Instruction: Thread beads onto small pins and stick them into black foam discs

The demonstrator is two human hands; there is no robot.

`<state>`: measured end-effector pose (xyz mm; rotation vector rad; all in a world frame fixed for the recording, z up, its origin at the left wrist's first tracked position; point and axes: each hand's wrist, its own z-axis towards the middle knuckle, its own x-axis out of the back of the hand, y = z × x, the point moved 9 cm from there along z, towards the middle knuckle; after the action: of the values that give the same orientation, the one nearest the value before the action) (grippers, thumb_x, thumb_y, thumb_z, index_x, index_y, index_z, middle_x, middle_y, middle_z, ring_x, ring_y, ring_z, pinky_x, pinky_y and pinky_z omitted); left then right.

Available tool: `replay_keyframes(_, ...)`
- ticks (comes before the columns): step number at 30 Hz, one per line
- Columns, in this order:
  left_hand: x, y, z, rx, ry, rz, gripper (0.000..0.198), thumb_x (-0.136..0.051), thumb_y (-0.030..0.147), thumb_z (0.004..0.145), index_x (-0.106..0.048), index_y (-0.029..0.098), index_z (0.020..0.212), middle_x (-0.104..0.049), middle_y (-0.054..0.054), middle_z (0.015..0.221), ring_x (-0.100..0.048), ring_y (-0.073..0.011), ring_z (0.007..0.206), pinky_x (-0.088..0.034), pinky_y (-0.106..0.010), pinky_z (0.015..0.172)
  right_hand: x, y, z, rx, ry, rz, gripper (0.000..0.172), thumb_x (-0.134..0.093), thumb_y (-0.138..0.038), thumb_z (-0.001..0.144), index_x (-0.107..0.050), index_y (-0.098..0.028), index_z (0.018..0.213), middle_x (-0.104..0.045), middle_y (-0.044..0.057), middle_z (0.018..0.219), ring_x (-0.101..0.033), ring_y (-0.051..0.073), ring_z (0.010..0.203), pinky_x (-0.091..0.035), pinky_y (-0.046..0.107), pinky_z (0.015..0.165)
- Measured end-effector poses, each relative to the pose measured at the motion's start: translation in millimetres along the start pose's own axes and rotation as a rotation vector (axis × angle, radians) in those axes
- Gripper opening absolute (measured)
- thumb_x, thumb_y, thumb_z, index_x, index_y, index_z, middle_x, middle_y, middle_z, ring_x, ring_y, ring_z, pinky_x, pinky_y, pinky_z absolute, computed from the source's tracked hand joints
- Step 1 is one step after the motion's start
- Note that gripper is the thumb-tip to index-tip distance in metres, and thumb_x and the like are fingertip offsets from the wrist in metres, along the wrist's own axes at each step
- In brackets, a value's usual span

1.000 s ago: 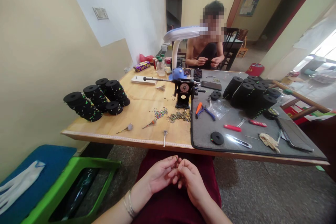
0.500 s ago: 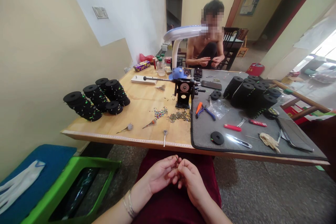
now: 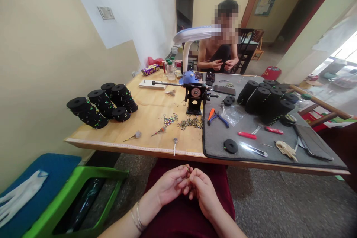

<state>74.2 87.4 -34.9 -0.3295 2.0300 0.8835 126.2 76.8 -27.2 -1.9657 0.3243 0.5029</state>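
Note:
Over my lap, in front of the table edge, my left hand (image 3: 172, 185) and my right hand (image 3: 200, 189) meet at the fingertips. Both are closed in a pinch. A tiny pale bit shows at the left fingertips, too small to name; what the right fingers hold is hidden. On the wooden table (image 3: 111, 135) just beyond lie a small bundle with a white stem (image 3: 175, 145), an orange-tipped bundle (image 3: 159, 131) and a grey-tipped bundle (image 3: 135, 135). Behind them are a pile of coloured beads (image 3: 170, 119) and a pile of small dark metallic pieces (image 3: 190, 123).
Stacked black foam spools (image 3: 96, 104) stand left, more black spools (image 3: 262, 100) right. A black winding device (image 3: 194, 98) and a lamp (image 3: 192, 35) stand mid-table. Pliers (image 3: 218, 118) and a single spool (image 3: 231, 146) lie on the grey mat (image 3: 214, 143). Another person (image 3: 217, 54) sits opposite.
My hands stay almost still, fingertips together. Across the table, the other person's hands have shifted slightly. The things on the table have not moved.

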Motion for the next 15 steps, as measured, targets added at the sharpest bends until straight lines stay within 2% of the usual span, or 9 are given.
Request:
replay_keyframes(5, -1.4, 2, -1, -0.006, 0.009, -0.013, 0.015, -0.068, 0.026, 0.078, -0.063, 0.013, 0.084, -0.050, 0.005, 0.052, -0.049, -0.0114, 0.040, -0.043, -0.027, 0.046, -1, -1, -1, -0.009, 0.000, 0.021, 0.029, -0.065, -0.037, 0.069, -0.042, -0.020, 0.065, -0.069, 0.005, 0.063, -0.055, 0.010, 0.045, -0.032, 0.016, 0.039)
replay_keyframes(9, 11.9, 0, -1, 0.009, 0.098, -0.079, 0.009, -0.068, 0.017, 0.077, -0.064, 0.012, 0.084, -0.060, 0.000, 0.065, -0.054, -0.0102, 0.047, -0.043, -0.024, 0.048, -1, -2, 0, 0.013, 0.002, 0.007, 0.029, -0.064, -0.039, 0.071, -0.044, -0.019, 0.065, -0.065, 0.002, 0.055, -0.046, 0.007, 0.039, -0.030, 0.017, 0.039)
replay_keyframes(12, 22.4, -2, -3, 0.019, 0.168, -0.169, 0.008, -0.070, 0.009, 0.075, -0.065, 0.010, 0.082, -0.063, -0.002, 0.073, -0.057, -0.0072, 0.056, -0.039, -0.016, 0.049, 4, 0, 1, 0.037, 0.027, -0.020, 0.028, -0.063, -0.038, 0.073, -0.044, -0.019, 0.064, -0.047, -0.008, 0.041, -0.028, 0.004, 0.034, -0.018, 0.016, 0.036)
replay_keyframes(15, 26.0, -4, -5, 0.042, 0.192, -0.199, 0.009, -0.070, 0.008, 0.075, -0.066, 0.011, 0.082, -0.062, -0.002, 0.073, -0.057, -0.0060, 0.058, -0.036, -0.014, 0.049, 9, 4, 1, 0.025, 0.055, -0.050, 0.027, -0.063, -0.037, 0.073, -0.044, -0.020, 0.064, -0.033, -0.013, 0.039, -0.016, 0.003, 0.035, -0.010, 0.017, 0.037)
